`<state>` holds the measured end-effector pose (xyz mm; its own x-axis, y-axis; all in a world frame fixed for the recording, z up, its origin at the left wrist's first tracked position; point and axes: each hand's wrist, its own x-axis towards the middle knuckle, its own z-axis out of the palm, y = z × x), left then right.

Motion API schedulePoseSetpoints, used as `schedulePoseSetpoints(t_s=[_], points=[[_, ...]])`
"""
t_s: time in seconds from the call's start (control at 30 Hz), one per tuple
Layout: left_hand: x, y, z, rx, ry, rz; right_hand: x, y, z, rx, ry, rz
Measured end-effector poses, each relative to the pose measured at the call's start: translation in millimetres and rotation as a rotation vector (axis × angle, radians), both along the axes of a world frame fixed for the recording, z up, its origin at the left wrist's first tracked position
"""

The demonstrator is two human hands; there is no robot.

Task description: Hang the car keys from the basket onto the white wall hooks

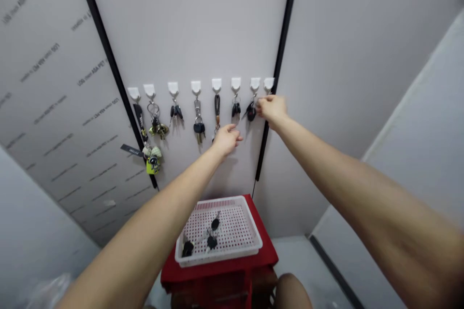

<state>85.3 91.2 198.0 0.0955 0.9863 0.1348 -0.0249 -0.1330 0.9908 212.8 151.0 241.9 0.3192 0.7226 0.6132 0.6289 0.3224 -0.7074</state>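
Observation:
A row of several white adhesive wall hooks runs across the pale wall, most with keys hanging from them. My right hand is at the right end of the row, its fingertips at the key bunch. The frame does not show whether they grip it. My left hand is in the air below the black car key, fingers apart, holding nothing. Below, a white perforated plastic tray holds several black-headed keys.
The tray rests on a red stool. Black vertical strips divide the grey wall panels, some printed with text. A yellow-green keychain charm hangs at the left. A knee shows at the bottom, near the stool.

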Motion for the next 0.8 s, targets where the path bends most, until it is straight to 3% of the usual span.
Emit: schedulePoseSetpoints(t_s=[0.1, 0.17, 0.2, 0.3, 0.4, 0.5, 0.63, 0.8], points=[[-31.6, -10.6, -38.7, -0.052, 0.096, 0.032, -9.1, -18.8, -33.6, 0.161, -0.012, -0.099], [-54.2, -20.1, -73.5, -0.127, 0.184, 0.063, -24.5, -42.5, -72.4, 0.158, -0.121, -0.018], [-65.1, -25.1, -92.0, -0.176, 0.229, 0.073, -34.2, -56.1, -95.9, 0.109, -0.204, 0.081], [-92.4, -38.9, -143.1, -0.306, 0.315, 0.089, -64.2, -91.9, -170.6, -0.244, -0.503, 0.51], [-109.0, -48.3, -176.2, -0.354, 0.398, 0.076, -85.3, -109.7, -224.7, -0.421, -0.716, 0.648], [-115.9, -53.8, -190.5, -0.309, 0.487, 0.058, -95.2, -114.8, -243.8, -0.52, -0.858, 0.636], [-117.5, -58.0, -199.5, -0.27, 0.579, 0.055, -103.1, -121.6, -242.2, -0.578, -0.852, 0.468], [-116.9, -63.2, -208.2, -0.233, 0.604, 0.049, -108.2, -129.7, -242.7, -0.702, -0.855, 0.443]])
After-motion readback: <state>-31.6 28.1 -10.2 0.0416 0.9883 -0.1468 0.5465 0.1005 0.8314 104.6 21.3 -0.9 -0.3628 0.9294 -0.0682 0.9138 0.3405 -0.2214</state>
